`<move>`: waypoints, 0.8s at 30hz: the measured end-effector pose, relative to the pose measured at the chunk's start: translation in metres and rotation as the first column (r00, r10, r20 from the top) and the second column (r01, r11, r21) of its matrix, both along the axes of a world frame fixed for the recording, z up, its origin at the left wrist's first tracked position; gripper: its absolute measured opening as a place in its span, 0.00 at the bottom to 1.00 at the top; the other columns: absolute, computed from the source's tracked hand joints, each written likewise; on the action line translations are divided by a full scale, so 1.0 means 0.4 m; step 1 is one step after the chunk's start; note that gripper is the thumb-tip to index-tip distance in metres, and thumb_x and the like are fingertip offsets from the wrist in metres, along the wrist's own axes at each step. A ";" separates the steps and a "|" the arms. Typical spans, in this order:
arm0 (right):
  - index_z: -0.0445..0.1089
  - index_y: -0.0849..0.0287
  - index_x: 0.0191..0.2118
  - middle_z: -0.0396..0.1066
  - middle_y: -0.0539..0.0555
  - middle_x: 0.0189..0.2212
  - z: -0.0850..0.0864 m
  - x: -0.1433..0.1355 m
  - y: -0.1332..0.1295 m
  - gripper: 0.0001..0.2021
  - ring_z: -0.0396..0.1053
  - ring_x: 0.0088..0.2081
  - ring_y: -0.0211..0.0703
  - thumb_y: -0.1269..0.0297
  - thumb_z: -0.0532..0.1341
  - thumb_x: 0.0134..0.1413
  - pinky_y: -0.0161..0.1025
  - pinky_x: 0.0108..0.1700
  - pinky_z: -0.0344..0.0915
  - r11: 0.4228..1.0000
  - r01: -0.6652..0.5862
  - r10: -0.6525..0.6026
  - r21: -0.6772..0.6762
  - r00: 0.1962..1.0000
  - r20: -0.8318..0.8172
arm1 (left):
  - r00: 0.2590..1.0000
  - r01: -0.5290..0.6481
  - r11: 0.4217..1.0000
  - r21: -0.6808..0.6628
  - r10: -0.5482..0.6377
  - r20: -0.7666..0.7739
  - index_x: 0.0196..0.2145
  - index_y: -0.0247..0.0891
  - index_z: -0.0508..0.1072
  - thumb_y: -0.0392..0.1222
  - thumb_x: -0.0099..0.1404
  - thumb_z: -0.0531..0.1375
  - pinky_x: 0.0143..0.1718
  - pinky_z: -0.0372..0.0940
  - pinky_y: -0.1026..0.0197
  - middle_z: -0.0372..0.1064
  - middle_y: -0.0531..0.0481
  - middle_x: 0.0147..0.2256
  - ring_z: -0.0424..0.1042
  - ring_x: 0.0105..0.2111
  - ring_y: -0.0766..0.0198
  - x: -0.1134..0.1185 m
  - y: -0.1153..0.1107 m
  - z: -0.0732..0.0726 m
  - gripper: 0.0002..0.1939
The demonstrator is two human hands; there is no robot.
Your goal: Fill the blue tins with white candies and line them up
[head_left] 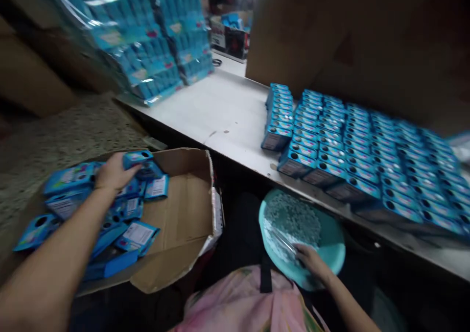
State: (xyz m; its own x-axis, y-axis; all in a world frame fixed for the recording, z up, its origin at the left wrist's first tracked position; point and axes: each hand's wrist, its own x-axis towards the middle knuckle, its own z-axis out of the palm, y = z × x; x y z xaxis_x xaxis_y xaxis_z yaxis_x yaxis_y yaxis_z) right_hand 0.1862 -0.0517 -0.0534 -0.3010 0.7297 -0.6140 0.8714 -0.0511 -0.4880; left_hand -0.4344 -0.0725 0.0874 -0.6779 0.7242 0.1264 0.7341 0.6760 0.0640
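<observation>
My left hand [115, 172] reaches into an open cardboard box [189, 202] and is closed on a small blue carton [137, 158]. Under and around it lie several more blue cartons [69, 177] in a loose heap. On the right, my right hand [310, 258] is down in a turquoise basin [336, 246], its fingers wrapped round a shiny metal scoop-like tool [284, 241]. That tool's far end rests among small pale pieces [293, 217] that fill much of the basin; their kind is too small to tell.
Rows of upright blue cartons [352, 160] stand along a white table [227, 111]. At the back left are plastic-wrapped stacks of blue packs [147, 43]. A large brown cardboard panel [352, 38] rises behind the rows. Farther back sits another box [229, 38] with blue items.
</observation>
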 end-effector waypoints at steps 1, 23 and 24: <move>0.70 0.62 0.40 0.73 0.52 0.29 0.012 -0.004 0.007 0.17 0.68 0.33 0.42 0.66 0.49 0.46 0.35 0.37 0.63 1.000 0.000 0.000 -0.004 1.000 -0.002 | 0.998 -0.007 0.997 0.076 0.003 0.055 0.41 0.39 0.61 0.60 0.52 0.54 0.39 0.64 0.53 0.65 0.54 0.38 0.65 0.38 0.60 0.049 -0.022 0.017 0.26; 0.68 0.73 0.37 0.69 0.66 0.38 -0.021 0.037 0.063 0.15 0.65 0.43 0.47 0.77 0.46 0.54 0.43 0.43 0.58 0.964 -0.033 -0.042 0.264 0.960 0.275 | -0.097 0.794 0.570 0.209 -0.221 0.970 0.57 0.48 0.48 0.45 0.41 0.65 0.52 0.53 0.50 0.52 0.50 0.56 0.54 0.54 0.51 0.737 -0.110 -0.028 0.47; 0.69 0.72 0.37 0.69 0.65 0.38 -0.030 0.026 0.052 0.14 0.65 0.42 0.47 0.76 0.47 0.53 0.43 0.43 0.58 0.969 -0.035 -0.025 0.243 0.971 0.239 | -0.044 0.778 0.595 0.202 -0.270 0.962 0.56 0.49 0.50 0.45 0.40 0.65 0.52 0.54 0.51 0.54 0.49 0.55 0.56 0.53 0.51 0.738 -0.105 -0.029 0.46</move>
